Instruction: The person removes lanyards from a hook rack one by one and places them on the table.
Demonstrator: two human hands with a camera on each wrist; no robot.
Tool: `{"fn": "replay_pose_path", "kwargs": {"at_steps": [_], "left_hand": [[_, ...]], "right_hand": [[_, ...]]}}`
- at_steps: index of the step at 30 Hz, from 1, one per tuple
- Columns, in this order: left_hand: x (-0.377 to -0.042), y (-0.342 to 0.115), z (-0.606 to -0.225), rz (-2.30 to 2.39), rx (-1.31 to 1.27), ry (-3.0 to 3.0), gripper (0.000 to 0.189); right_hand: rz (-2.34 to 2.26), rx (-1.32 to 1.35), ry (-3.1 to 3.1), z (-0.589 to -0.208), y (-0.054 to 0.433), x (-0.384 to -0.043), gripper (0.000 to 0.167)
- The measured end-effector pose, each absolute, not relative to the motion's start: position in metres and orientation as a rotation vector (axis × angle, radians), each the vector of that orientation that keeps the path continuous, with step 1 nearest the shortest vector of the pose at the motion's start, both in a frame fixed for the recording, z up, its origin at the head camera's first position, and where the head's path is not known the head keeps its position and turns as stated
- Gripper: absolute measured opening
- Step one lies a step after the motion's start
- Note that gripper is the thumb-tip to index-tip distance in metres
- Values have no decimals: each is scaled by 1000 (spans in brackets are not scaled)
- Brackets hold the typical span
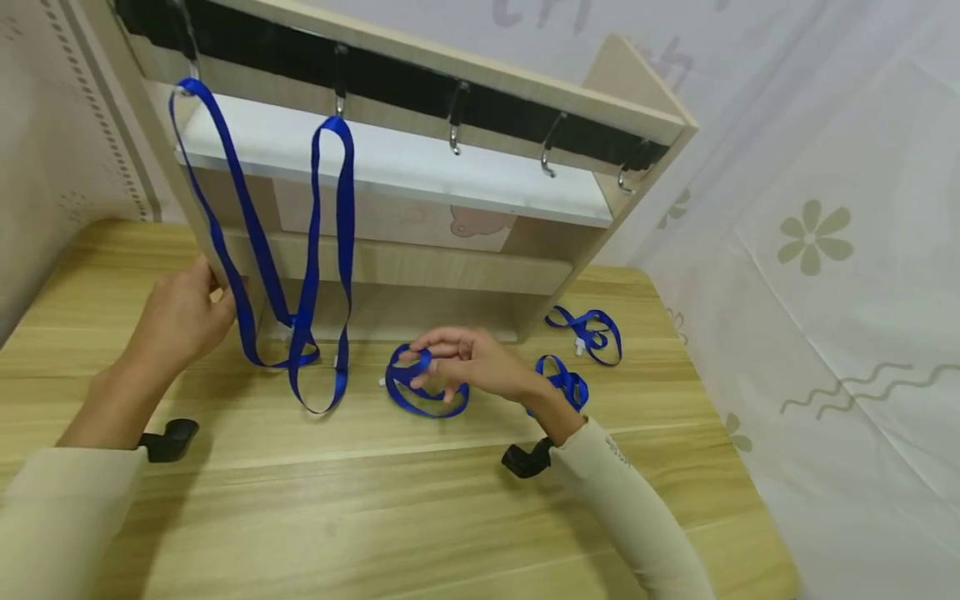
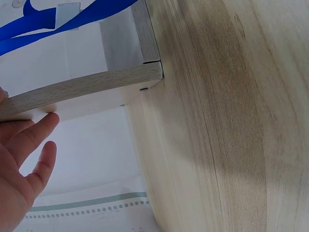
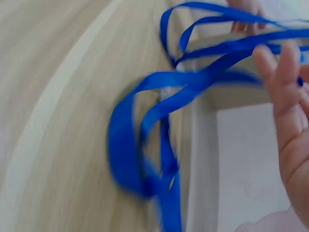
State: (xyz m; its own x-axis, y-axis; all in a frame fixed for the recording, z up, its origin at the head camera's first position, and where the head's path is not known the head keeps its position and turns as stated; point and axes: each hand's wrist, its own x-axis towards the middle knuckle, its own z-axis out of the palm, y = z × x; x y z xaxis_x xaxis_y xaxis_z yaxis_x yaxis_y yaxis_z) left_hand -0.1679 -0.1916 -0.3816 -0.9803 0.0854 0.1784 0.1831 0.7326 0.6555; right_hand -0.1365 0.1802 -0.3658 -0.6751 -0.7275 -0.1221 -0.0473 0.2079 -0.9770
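Observation:
A light wood rack [image 1: 465, 262] with a row of hooks stands on the table. My left hand [image 1: 183, 317] grips the edge of its left side panel [image 2: 87, 87], thumb on one face and fingers on the other. Just over a loosely coiled blue lanyard [image 1: 427, 408] on the table is my right hand [image 1: 472, 362], fingers bent and spread, a loop of the ribbon showing between thumb and forefinger. Blurred ribbon passes behind its fingertips [image 3: 289, 53] in the right wrist view. From the two leftmost hooks hang one blue lanyard [image 1: 232, 167] and another blue lanyard [image 1: 345, 200].
Three bare hooks, among them the middle hook [image 1: 454, 137], line the right part of the rack's black strip [image 1: 405, 79]. Two more coiled lanyards lie right of the right hand, a nearer lanyard [image 1: 573, 387] and a farther lanyard [image 1: 611, 337]. A patterned curtain [image 1: 847, 333] borders the table [image 1: 337, 517].

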Motion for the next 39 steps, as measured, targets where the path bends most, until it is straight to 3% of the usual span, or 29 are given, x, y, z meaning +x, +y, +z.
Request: {"fn": "replay_pose_path", "kwargs": {"at_steps": [5, 11, 13, 18, 27, 31, 39], "left_hand": [[-168, -192, -384, -1082, -219, -2793, 24], [-169, -194, -383, -1081, -226, -2791, 25], [-169, -193, -382, -1080, -219, -2799, 25], [-169, -191, -382, -1080, -213, -2808, 25], [-169, -191, -383, -1080, -217, -2796, 24], [-168, -191, -384, -1059, -226, -2786, 23], [-167, -192, -382, -1058, -224, -2802, 23]], "right_hand": [[-1174, -802, 2364, -384, 188, -146, 44], [12, -1054, 2901, -393, 207, -133, 22], [234, -1099, 2892, -396, 210, -125, 14], [480, -1139, 2848, -402, 215, -109, 17], [342, -1074, 2862, -392, 216, -114, 17], [158, -1030, 2878, -374, 214, -120, 5], [-242, -1094, 3094, -332, 188, -132, 14]]}}
